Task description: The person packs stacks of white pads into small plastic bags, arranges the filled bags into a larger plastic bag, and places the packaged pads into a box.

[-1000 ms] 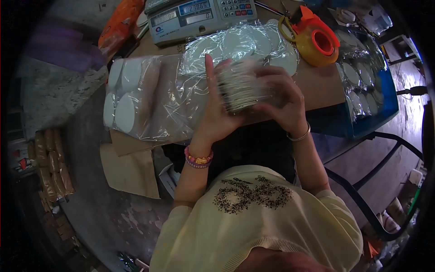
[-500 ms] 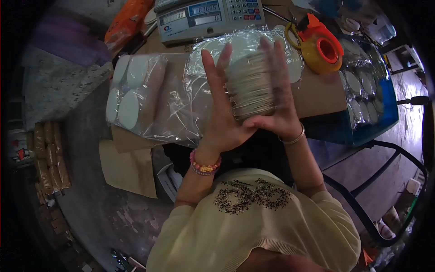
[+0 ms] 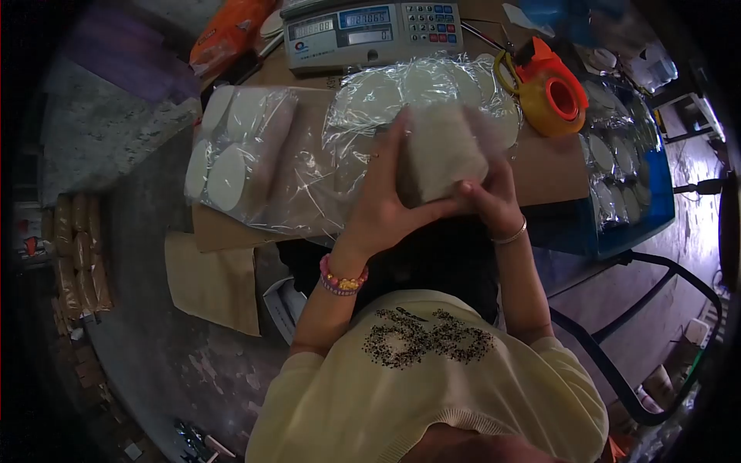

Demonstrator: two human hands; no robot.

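Between my two hands is a thick stack of thin off-white discs (image 3: 445, 154), blurred by motion and tilted. My left hand (image 3: 384, 197), with beaded bracelets at the wrist, grips its left side and has the thumb under its lower edge. On the other side, my right hand (image 3: 498, 197) holds the stack with its thumb at the lower right corner; its fingers are smeared. Just beyond lies a clear plastic bag with white discs (image 3: 370, 96). To the left, another clear bag (image 3: 231, 177) holds several stacks of white discs.
A digital scale (image 3: 370, 35) stands at the back. An orange and yellow tape dispenser (image 3: 552, 96) sits right of the bags on cardboard (image 3: 552, 166). A blue crate (image 3: 656, 170) with bagged discs is at the right, near a dark metal frame (image 3: 610, 363).
The stack has turned and tilted between my hands and shifted slightly right and down. Both hands have closed in more around it. The view has shifted a little.
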